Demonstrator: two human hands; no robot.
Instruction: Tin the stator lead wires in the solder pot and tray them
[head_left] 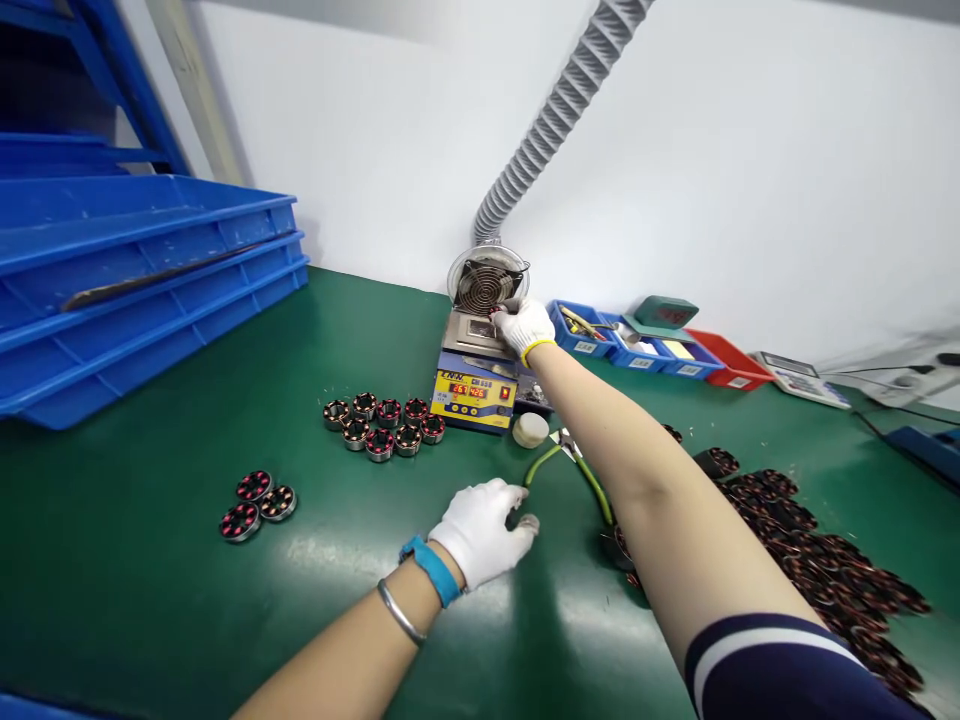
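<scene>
My right hand (525, 326), in a white glove with a yellow cuff, pinches a small round motor stator (496, 312) above the solder pot (474, 385) with a lit display. Below it, my left hand (486, 532), also gloved, hovers over or rests on the green table, fingers apart and holding nothing. Near its fingertips lie green-handled cutters (543, 463) and a round white tin (531, 430). Several stators (379, 444) are grouped left of the solder pot. Three more stators (255, 486) lie farther left.
Stacked blue crates (150, 300) stand at the left. A fan (486, 287) with a grey duct (555, 125) is behind the pot. Blue bins (583, 345), a red bin (724, 360) and a scale (802, 380) line the wall. Many stators (825, 570) cover the right side.
</scene>
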